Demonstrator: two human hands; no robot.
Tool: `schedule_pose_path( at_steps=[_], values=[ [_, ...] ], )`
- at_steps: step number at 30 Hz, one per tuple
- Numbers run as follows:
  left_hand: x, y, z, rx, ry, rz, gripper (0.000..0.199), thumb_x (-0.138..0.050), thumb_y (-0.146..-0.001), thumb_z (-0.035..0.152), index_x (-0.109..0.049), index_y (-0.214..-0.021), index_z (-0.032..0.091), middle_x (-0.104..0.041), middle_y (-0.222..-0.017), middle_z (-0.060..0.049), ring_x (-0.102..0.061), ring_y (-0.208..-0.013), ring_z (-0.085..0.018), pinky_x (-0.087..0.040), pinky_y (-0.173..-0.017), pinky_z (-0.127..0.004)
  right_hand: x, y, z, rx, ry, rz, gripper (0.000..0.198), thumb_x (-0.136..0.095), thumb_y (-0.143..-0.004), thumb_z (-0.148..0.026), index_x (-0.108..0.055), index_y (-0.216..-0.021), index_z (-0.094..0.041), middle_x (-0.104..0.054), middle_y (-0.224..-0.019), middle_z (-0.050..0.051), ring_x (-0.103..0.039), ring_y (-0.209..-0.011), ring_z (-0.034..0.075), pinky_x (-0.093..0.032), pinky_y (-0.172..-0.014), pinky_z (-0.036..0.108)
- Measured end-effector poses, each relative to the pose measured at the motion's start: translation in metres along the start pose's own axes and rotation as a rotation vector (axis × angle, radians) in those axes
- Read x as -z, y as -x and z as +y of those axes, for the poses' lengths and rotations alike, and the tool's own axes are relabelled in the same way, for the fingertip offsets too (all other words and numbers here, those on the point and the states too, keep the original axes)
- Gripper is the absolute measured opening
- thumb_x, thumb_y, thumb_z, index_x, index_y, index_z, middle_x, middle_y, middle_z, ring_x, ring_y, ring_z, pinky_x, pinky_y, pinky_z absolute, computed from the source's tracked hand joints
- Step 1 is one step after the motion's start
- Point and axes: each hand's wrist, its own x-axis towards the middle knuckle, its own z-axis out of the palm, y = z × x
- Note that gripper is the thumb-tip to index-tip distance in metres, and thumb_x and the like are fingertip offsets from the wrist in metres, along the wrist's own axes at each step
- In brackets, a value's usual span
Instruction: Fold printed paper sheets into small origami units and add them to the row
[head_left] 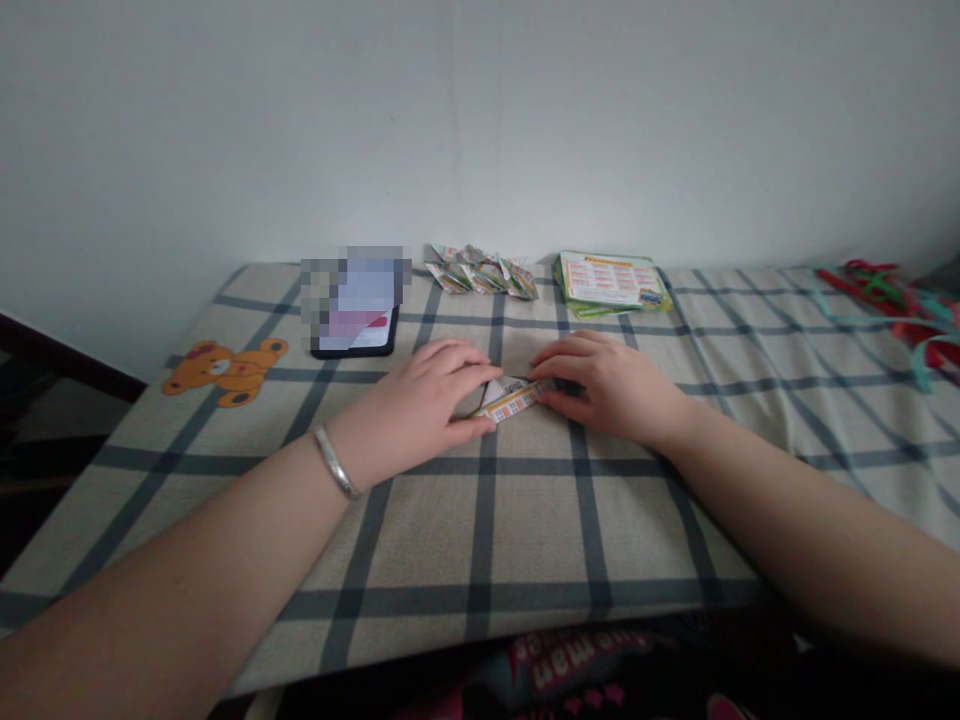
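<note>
Between my hands, a small folded piece of printed paper (514,400) lies just at the middle of the table. My left hand (435,395), with a silver bangle (335,462) at the wrist, pinches its left end between thumb and fingers. The right end is in the fingers of my right hand (604,385). Parts of the paper are covered by the fingertips. Behind my hands, several folded paper pieces (480,272) stand in a group by the wall. To their right lies a stack of printed cards (611,280).
A checked cloth (420,560) covers the table. A phone (354,350) lies behind my left hand, partly blurred out. Further left is an orange bear cutout (225,370). Colourful ribbons (892,300) lie at the far right. A white wall (480,120) borders the back edge.
</note>
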Motion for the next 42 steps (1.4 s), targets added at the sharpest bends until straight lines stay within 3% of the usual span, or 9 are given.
schedule_pose_path(
  at_steps=[7, 12, 24, 29, 34, 39, 42],
  values=[
    [0.005, -0.002, 0.008, -0.024, -0.022, -0.035, 0.034, -0.055, -0.093, 0.026, -0.056, -0.127, 0.023, -0.059, -0.118, -0.006, -0.052, -0.112, -0.022, -0.042, -0.101, -0.042, -0.001, -0.001, 0.001, -0.002, -0.009, 0.006, 0.023, -0.057, -0.09, -0.03, -0.07, -0.105, -0.017, -0.068, -0.11, 0.008, -0.06, -0.099, 0.022, -0.047, -0.089, 0.036],
    [0.005, -0.002, 0.007, -0.029, 0.019, -0.015, 0.037, -0.058, -0.089, 0.022, -0.056, -0.126, 0.024, -0.059, -0.115, -0.006, -0.053, -0.11, -0.022, -0.044, -0.099, -0.041, -0.001, 0.0, 0.002, 0.0, -0.034, 0.006, 0.023, -0.061, -0.088, -0.032, -0.07, -0.105, -0.018, -0.068, -0.111, 0.008, -0.06, -0.1, 0.023, -0.047, -0.089, 0.037],
    [0.007, -0.003, 0.017, -0.1, 0.177, 0.147, 0.037, -0.056, -0.09, 0.015, -0.054, -0.126, 0.022, -0.057, -0.113, -0.004, -0.057, -0.104, -0.016, -0.048, -0.093, -0.031, -0.001, -0.003, 0.0, 0.033, -0.117, -0.007, 0.013, -0.06, -0.088, -0.028, -0.067, -0.095, -0.019, -0.068, -0.102, 0.007, -0.059, -0.095, 0.021, -0.045, -0.085, 0.034],
    [0.008, -0.004, 0.021, -0.111, 0.225, 0.189, 0.03, -0.055, -0.088, 0.009, -0.058, -0.115, 0.02, -0.059, -0.109, -0.003, -0.058, -0.102, -0.014, -0.049, -0.091, -0.028, -0.002, -0.003, -0.001, 0.041, -0.143, 0.003, 0.011, -0.061, -0.088, -0.027, -0.067, -0.093, -0.019, -0.068, -0.097, 0.006, -0.059, -0.092, 0.02, -0.045, -0.083, 0.033],
    [0.008, -0.002, 0.022, -0.09, 0.217, 0.202, 0.034, -0.057, -0.088, 0.014, -0.052, -0.121, 0.022, -0.06, -0.112, -0.003, -0.058, -0.106, -0.015, -0.049, -0.093, -0.03, -0.002, -0.003, -0.001, 0.043, -0.128, 0.007, 0.011, -0.06, -0.088, -0.026, -0.068, -0.091, -0.018, -0.069, -0.095, 0.005, -0.06, -0.09, 0.019, -0.045, -0.082, 0.032],
    [0.005, 0.001, 0.021, -0.025, 0.125, 0.132, 0.062, -0.071, -0.08, 0.022, -0.042, -0.135, 0.023, -0.057, -0.123, -0.006, -0.055, -0.113, -0.021, -0.045, -0.099, -0.035, -0.003, -0.004, -0.002, 0.023, -0.148, 0.044, 0.011, -0.06, -0.088, -0.026, -0.067, -0.087, -0.018, -0.068, -0.091, 0.006, -0.06, -0.087, 0.019, -0.046, -0.079, 0.032],
    [0.003, 0.0, 0.02, 0.007, 0.024, 0.124, 0.055, -0.069, -0.081, 0.027, -0.047, -0.132, 0.024, -0.063, -0.11, -0.005, -0.058, -0.104, -0.023, -0.044, -0.095, -0.039, -0.003, -0.004, -0.003, 0.025, -0.176, 0.064, 0.009, -0.059, -0.088, -0.025, -0.066, -0.087, -0.019, -0.068, -0.09, 0.005, -0.06, -0.087, 0.018, -0.046, -0.079, 0.032]
  ],
)
